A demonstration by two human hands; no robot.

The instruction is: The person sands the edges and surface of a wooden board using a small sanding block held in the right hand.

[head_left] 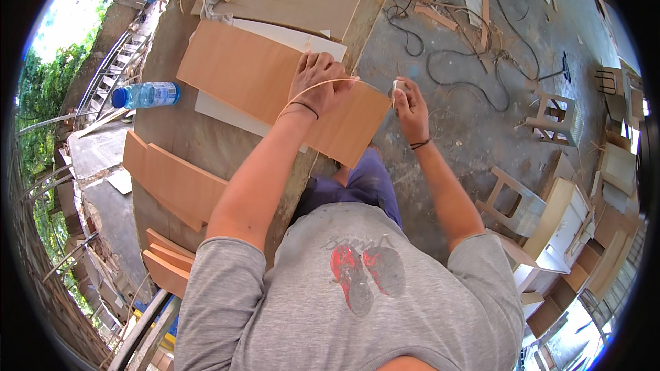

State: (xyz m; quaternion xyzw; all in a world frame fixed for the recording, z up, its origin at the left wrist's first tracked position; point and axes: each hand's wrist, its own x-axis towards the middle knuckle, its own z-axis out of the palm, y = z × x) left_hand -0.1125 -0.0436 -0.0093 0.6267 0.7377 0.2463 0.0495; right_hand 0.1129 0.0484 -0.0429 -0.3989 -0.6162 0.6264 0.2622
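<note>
My left hand (317, 79) presses flat on a long brown board (247, 75) that lies across the workbench and sticks out over its right edge. A thin pale strip (323, 86) curls in an arc over that hand toward the board's end. My right hand (410, 105) is closed around a small light block (397, 89) held against the board's overhanging end.
White sheets (323, 45) and a larger wooden panel (295, 0) lie under and behind the board. A blue-capped water bottle (146, 95) lies at the left, with more brown boards (175, 182) nearer me. Cables (454, 69), stools (553, 117) and cabinet parts (564, 227) cover the floor on the right.
</note>
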